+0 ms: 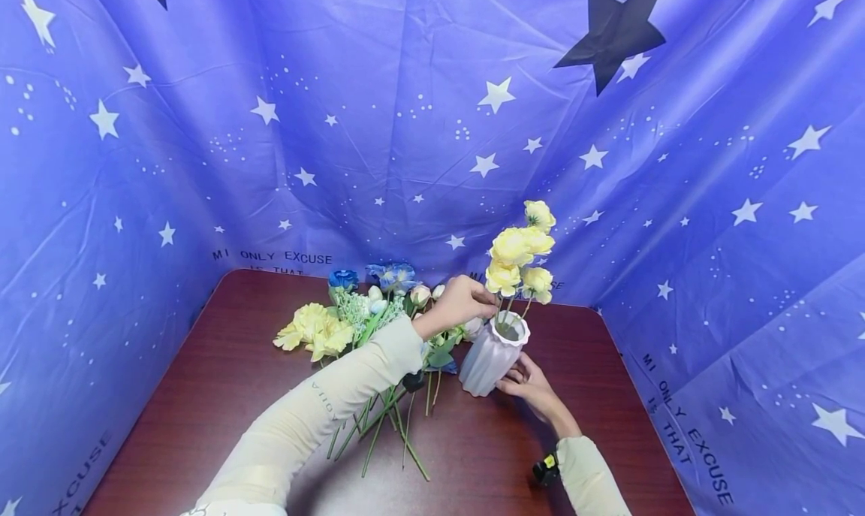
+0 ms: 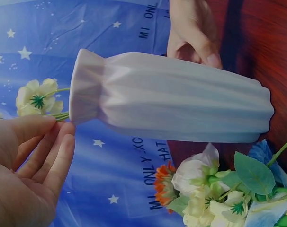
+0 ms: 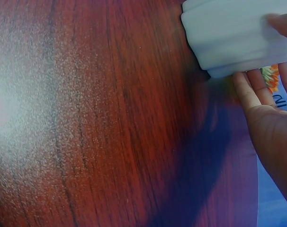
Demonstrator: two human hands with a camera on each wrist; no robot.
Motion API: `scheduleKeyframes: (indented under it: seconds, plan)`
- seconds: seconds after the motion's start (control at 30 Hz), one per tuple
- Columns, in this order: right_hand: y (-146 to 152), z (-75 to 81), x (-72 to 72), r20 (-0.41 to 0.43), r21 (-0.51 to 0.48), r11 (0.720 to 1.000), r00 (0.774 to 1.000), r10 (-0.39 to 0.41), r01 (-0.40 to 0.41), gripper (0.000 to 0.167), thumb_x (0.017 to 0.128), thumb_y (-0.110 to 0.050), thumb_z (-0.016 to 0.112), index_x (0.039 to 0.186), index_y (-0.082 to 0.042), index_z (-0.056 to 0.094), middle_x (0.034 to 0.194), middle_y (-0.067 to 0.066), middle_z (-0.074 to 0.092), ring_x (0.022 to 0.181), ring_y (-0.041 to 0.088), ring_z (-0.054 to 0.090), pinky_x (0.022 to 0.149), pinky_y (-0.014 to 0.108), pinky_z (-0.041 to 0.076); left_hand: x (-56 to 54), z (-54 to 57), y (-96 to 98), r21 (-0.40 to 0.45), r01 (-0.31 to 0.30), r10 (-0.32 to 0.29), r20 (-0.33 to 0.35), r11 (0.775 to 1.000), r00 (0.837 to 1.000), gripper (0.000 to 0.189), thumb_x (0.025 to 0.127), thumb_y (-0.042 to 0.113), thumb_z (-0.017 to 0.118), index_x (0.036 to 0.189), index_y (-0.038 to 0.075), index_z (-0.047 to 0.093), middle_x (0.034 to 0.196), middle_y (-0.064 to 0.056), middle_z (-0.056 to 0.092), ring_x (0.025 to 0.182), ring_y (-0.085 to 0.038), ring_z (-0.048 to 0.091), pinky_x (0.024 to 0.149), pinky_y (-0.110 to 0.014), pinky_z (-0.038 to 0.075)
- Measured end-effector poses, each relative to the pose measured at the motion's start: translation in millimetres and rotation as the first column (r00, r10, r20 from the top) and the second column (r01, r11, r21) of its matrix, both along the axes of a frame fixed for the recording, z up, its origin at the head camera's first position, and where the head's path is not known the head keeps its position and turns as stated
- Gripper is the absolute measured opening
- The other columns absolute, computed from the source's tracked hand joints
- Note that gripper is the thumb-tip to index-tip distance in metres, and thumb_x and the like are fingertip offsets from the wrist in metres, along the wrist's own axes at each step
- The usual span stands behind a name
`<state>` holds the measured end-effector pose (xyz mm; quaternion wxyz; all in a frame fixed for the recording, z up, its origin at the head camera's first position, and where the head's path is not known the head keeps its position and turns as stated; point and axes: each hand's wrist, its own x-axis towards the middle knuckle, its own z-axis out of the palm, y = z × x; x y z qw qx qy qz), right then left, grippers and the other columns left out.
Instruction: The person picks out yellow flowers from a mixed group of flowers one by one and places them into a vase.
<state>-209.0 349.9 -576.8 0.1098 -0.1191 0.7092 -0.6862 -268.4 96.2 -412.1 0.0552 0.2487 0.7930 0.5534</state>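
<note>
A white fluted vase [image 1: 489, 354] with a wavy rim stands on the table's right half and looks tilted in the head view. Several yellow artificial flowers [image 1: 513, 249] rise from its mouth. My left hand [image 1: 462, 303] pinches their stems [image 2: 62, 115] between thumb and fingers, just above the rim. Low on the vase's side, my right hand [image 1: 534, 392] grips it, the thumb [image 3: 282, 23] on one face and the fingers [image 3: 247, 92] round the other. The stem ends inside the vase are hidden.
Left of the vase lies a pile of loose flowers: yellow blooms [image 1: 317, 332], a blue rose [image 1: 343, 279], blue petals [image 1: 392, 277], an orange flower [image 2: 165, 187]. Their green stems [image 1: 405, 433] point towards the table's front. A starry blue cloth [image 1: 405, 125] surrounds the dark red table [image 1: 223, 396].
</note>
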Motion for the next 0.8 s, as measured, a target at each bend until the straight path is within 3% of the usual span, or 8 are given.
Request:
scheduleKeyframes:
  seconds: [0.17,0.37,0.6,0.8]
  plan:
    - [0.3,-0.9,-0.2,-0.010,-0.002,1.000,1.000,0.004,-0.004,0.064,0.083,0.013,0.069,0.136,-0.015,0.046,0.120,-0.005,0.068,0.108,0.009,0.069,0.088,0.025,0.061,0.4,-0.7,0.5,-0.010,-0.002,0.002,0.002,1.000,1.000,0.018,0.091,0.009,0.075,0.106,-0.001,0.078,0.102,-0.013,0.079,0.088,-0.021,0.077,0.075,-0.017,0.061]
    - [-0.2,-0.3,-0.3,-0.009,-0.007,1.000,1.000,0.008,-0.008,0.065,0.083,0.012,0.070,0.136,-0.016,0.046,0.120,-0.005,0.068,0.109,0.009,0.069,0.088,0.026,0.061,-0.6,-0.7,1.6,0.008,-0.051,0.051,-0.019,0.999,0.998,0.015,0.093,0.011,0.073,0.103,0.002,0.080,0.100,-0.013,0.079,0.072,-0.014,0.073,0.067,-0.014,0.057]
    - [0.1,-1.4,-0.2,-0.021,-0.008,1.000,1.000,0.018,-0.018,0.063,0.083,0.013,0.069,0.135,-0.016,0.047,0.119,-0.005,0.069,0.108,0.009,0.069,0.088,0.026,0.062,0.4,1.9,2.6,0.058,-0.101,0.103,-0.042,0.993,0.994,0.005,0.088,0.006,0.077,0.090,0.002,0.080,0.094,-0.011,0.080,0.081,-0.012,0.075,0.074,-0.015,0.059]
    - [0.1,-1.2,0.3,-0.014,0.003,1.000,1.000,0.006,-0.006,0.064,0.083,0.013,0.069,0.136,-0.016,0.046,0.119,-0.005,0.068,0.107,0.009,0.069,0.088,0.026,0.061,0.2,3.5,1.9,0.070,-0.118,0.123,-0.074,0.991,0.990,0.021,0.090,0.009,0.077,0.070,0.003,0.073,0.078,-0.010,0.078,0.055,-0.003,0.050,0.057,-0.013,0.042]
